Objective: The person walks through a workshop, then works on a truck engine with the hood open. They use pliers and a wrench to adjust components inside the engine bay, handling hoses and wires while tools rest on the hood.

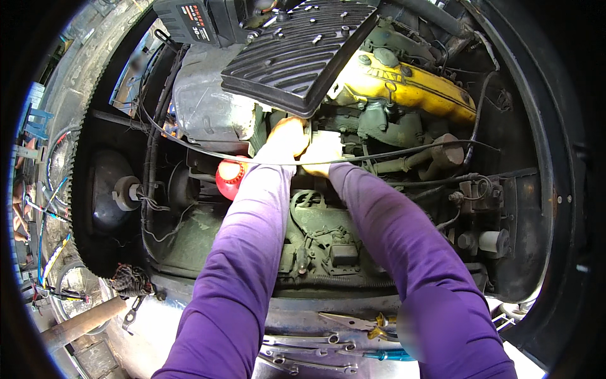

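Both my arms, in purple sleeves, reach down into an engine bay. My left hand is deep in the gap just below the corner of a black ribbed air filter box. Close beside it, my right hand is in the same gap, near the front of the engine with its yellow valve cover. Glare washes out both hands, and their fingers are mostly hidden, so what they touch is not visible. A thin black cable crosses over my wrists. Left of my left forearm sits a round red cap.
Combination wrenches, pliers and a blue-handled screwdriver lie on the near edge. A black battery stands at the far left. The raised hood's dark frame curves along the right. A wooden handle juts in at lower left.
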A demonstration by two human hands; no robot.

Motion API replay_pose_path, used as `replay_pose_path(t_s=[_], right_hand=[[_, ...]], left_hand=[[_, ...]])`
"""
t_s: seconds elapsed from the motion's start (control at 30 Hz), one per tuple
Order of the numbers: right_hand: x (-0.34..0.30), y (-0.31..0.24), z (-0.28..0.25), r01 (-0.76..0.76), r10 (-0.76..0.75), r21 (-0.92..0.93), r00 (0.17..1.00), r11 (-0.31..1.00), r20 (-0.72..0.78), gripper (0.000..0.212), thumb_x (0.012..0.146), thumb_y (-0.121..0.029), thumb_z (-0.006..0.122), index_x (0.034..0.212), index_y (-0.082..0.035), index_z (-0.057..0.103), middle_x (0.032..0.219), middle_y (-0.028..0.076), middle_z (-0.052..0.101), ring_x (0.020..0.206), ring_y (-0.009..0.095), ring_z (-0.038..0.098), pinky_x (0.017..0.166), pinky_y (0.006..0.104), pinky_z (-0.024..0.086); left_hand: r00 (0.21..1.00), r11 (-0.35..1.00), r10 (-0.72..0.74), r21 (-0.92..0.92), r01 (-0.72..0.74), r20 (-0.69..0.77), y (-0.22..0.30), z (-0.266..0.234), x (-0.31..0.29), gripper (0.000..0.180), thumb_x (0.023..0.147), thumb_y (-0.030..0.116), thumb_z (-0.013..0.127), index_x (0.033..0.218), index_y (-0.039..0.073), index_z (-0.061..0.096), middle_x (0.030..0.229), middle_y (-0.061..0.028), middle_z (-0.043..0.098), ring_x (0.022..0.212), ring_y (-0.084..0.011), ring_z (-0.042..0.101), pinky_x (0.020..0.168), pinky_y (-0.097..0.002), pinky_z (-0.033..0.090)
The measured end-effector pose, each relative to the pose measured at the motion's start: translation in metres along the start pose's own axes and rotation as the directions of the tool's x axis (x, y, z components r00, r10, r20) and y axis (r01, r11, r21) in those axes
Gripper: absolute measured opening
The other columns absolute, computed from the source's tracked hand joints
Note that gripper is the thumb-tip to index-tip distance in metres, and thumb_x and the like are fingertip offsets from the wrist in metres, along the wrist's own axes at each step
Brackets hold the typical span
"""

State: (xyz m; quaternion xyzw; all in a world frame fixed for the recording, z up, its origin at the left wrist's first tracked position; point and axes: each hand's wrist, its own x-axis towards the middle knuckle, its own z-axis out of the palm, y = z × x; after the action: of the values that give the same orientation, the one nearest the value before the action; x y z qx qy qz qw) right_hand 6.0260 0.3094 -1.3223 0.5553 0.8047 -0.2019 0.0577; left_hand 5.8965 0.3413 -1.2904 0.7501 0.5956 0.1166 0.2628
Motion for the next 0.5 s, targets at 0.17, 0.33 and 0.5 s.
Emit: replay_pose_path(t_s=[0.17, 0.33, 0.5], right_hand=[[-0.008, -0.010, -0.011, -0.150, 0.154, 0.138, 0.988, 0.979, -0.018, 0.049, 0.094, -0.050, 0.055, 0.098, -0.006, 0.076, 0.097, 0.018, 0.075, 0.088, 0.031, 0.073, 0.079, 0.0424, 0.056], [-0.008, -0.011, -0.004, -0.167, 0.166, 0.091, 0.986, 0.982, 0.017, 0.049, 0.099, -0.047, 0.048, 0.110, -0.007, 0.075, 0.113, 0.017, 0.073, 0.101, 0.030, 0.071, 0.086, 0.0408, 0.055], [0.004, -0.005, 0.015, -0.222, 0.242, 0.108, 0.940, 0.969, -0.242, 0.035, 0.087, -0.041, 0.064, 0.087, -0.007, 0.075, 0.086, 0.019, 0.073, 0.079, 0.035, 0.071, 0.073, 0.0457, 0.056]], left_hand=[[0.999, 0.999, 0.049, 0.008, -0.048, -0.020, -0.006, 0.005, 0.001, 0.043, 0.083, 0.017, 0.059, 0.120, -0.002, 0.069, 0.116, -0.0274, 0.068, 0.114, -0.0404, 0.065, 0.103, -0.0443, 0.049], [0.998, 0.998, 0.048, -0.035, -0.050, -0.052, -0.008, 0.010, 0.002, 0.044, 0.082, 0.018, 0.059, 0.119, -0.002, 0.069, 0.114, -0.0291, 0.069, 0.111, -0.0417, 0.066, 0.100, -0.0443, 0.051], [0.996, 0.997, 0.008, -0.074, -0.014, -0.087, -0.007, 0.009, 0.001, 0.045, 0.080, 0.017, 0.060, 0.120, 0.000, 0.070, 0.116, -0.0279, 0.069, 0.113, -0.0402, 0.066, 0.103, -0.0432, 0.050]])
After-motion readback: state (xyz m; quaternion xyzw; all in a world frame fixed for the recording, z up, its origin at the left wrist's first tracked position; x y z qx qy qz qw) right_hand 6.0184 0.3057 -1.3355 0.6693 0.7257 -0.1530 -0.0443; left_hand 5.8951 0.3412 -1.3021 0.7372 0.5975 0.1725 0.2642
